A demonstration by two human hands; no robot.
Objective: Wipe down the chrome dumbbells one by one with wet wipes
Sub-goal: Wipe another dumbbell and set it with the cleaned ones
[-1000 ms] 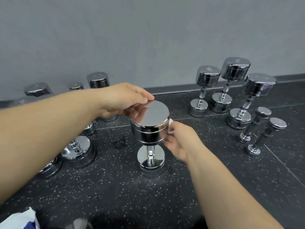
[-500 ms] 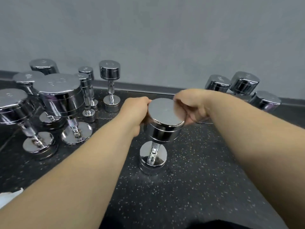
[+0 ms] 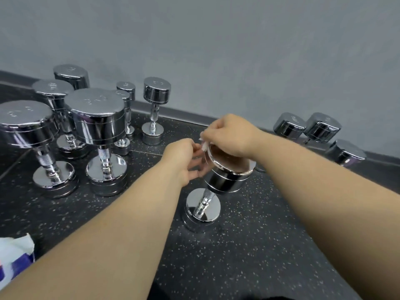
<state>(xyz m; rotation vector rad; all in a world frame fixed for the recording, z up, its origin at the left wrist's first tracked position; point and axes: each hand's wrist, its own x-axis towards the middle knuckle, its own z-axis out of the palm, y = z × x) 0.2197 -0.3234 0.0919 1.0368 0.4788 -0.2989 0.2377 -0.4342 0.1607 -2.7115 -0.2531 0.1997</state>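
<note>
Chrome dumbbell (image 3: 225, 180) stands on end (slightly tilted) on the speckled floor (image 3: 259, 245); right hand (image 3: 229, 135) pinches a white wipe (image 3: 204, 145) at its top, left hand (image 3: 184, 159) curls beside its top, grip unclear.

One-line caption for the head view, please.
Right hand pinches a wet wipe at the top of the standing dumbbell, left hand beside it; other dumbbells stand nearby.

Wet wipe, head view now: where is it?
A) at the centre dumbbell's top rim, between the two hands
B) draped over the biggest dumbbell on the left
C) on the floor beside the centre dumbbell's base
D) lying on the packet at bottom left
A: the white wet wipe shows at the top rim of the centre dumbbell, under the curled fingers of the right hand, with the left hand close beside it.
</note>
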